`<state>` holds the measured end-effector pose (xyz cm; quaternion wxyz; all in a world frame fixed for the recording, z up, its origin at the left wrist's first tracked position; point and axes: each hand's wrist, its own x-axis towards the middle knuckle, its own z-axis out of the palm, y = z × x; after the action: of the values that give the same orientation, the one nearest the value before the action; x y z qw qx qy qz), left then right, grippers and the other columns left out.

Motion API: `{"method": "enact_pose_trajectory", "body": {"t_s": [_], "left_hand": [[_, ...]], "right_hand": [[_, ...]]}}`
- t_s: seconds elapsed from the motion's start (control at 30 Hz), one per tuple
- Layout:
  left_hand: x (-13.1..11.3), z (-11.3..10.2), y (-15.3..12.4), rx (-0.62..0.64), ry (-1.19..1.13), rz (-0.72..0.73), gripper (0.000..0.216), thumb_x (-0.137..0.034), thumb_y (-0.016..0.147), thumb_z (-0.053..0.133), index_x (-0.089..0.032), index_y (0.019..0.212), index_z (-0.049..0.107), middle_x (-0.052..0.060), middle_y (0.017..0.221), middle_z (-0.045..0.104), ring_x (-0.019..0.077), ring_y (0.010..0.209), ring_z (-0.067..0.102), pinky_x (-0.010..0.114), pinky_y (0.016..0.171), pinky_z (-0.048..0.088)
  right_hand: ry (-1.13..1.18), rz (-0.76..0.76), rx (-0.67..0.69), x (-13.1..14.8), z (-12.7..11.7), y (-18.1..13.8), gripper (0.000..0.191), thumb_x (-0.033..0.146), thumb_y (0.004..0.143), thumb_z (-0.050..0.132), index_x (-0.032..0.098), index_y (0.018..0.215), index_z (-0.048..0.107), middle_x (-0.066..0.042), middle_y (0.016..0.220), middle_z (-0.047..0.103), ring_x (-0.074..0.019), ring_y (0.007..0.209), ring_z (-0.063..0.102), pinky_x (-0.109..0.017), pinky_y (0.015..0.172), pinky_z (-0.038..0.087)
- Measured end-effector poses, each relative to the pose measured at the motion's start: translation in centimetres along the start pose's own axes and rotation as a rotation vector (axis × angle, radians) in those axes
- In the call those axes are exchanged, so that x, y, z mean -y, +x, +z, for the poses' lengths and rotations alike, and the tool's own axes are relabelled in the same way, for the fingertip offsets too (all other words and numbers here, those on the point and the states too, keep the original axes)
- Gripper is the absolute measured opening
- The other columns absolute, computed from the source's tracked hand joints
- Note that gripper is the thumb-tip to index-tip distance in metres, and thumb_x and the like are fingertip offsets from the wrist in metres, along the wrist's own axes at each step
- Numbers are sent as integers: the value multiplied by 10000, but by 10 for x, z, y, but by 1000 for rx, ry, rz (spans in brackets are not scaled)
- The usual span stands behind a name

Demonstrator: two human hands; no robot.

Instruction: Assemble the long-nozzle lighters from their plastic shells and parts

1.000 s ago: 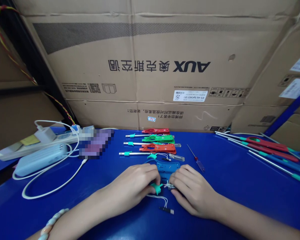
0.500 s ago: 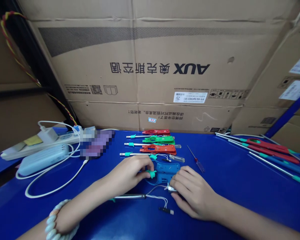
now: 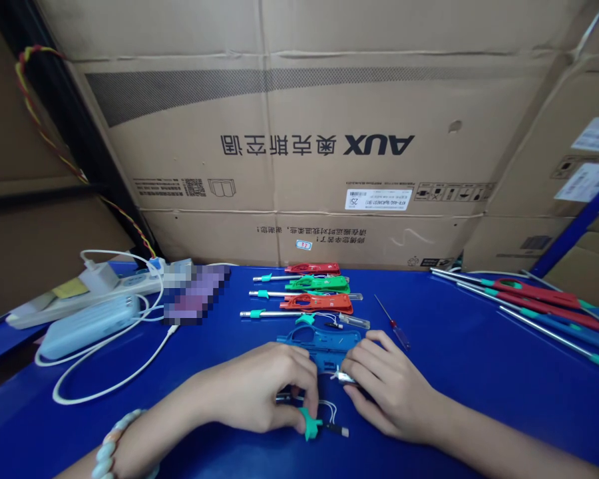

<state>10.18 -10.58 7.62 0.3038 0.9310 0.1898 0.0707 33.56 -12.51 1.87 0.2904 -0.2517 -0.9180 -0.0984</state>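
My left hand [image 3: 267,389] pinches a small teal lighter trigger [image 3: 310,424] between thumb and fingers, low over the table. A black igniter piece [image 3: 336,430] with white wires lies just right of it. Beneath that hand the dark end of a metal tube [image 3: 282,398] shows; the rest is hidden. My right hand [image 3: 387,389] is closed around a small shiny cylinder [image 3: 345,377] with a white tip, mostly covered by the fingers. Between and beyond both hands lies a blue lighter casing [image 3: 324,338], its inner side up.
Red, green and orange casings [image 3: 319,303] lie in rows with metal tubes and clear tanks [image 3: 354,321]. A screwdriver [image 3: 399,334] is at right, beside several long lighters [image 3: 534,296]. At left are a power bank [image 3: 90,324], cables and a phone [image 3: 199,293]. Cardboard [image 3: 309,86] stands behind.
My left hand has moved from the blue casing toward me, bringing the teal trigger down beside the black igniter piece. My right hand stays on the shiny cylinder. The view has shifted slightly.
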Motion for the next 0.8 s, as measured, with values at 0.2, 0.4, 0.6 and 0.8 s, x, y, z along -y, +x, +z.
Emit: {"method": "enact_pose_trajectory", "body": {"t_s": [0.2, 0.4, 0.6, 0.8], "left_hand": [[1, 2, 0, 7, 39, 8, 73, -158, 793, 715, -206, 830, 675, -1, 885, 643, 148, 849, 609, 225, 781, 447], [5, 6, -1, 21, 137, -42, 144, -147, 748, 757, -189, 847, 661, -5, 907, 609, 148, 861, 607, 216, 775, 445], [3, 3, -1, -10, 139, -59, 171, -154, 767, 743, -204, 898, 645, -19, 911, 615, 143, 867, 604, 219, 773, 436], [5, -11, -9, -31, 224, -193, 133, -113, 795, 693, -199, 850, 607, -35, 855, 631, 134, 788, 591, 228, 686, 412]], "right_hand": [[-32, 28, -33, -2, 1, -1, 144, 146, 880, 462, 115, 924, 595, -90, 799, 612, -206, 725, 505, -406, 757, 389], [17, 30, 18, -3, 4, -3, 152, 149, 887, 453, 122, 955, 585, -93, 819, 630, -208, 719, 529, -337, 652, 421], [103, 26, 72, -3, 5, -3, 178, 158, 901, 432, 136, 1016, 566, -94, 869, 662, -210, 789, 590, -327, 708, 466], [163, 74, 100, -5, 3, -1, 148, 161, 893, 442, 137, 961, 571, -88, 803, 654, -202, 732, 594, -321, 665, 475]]}}
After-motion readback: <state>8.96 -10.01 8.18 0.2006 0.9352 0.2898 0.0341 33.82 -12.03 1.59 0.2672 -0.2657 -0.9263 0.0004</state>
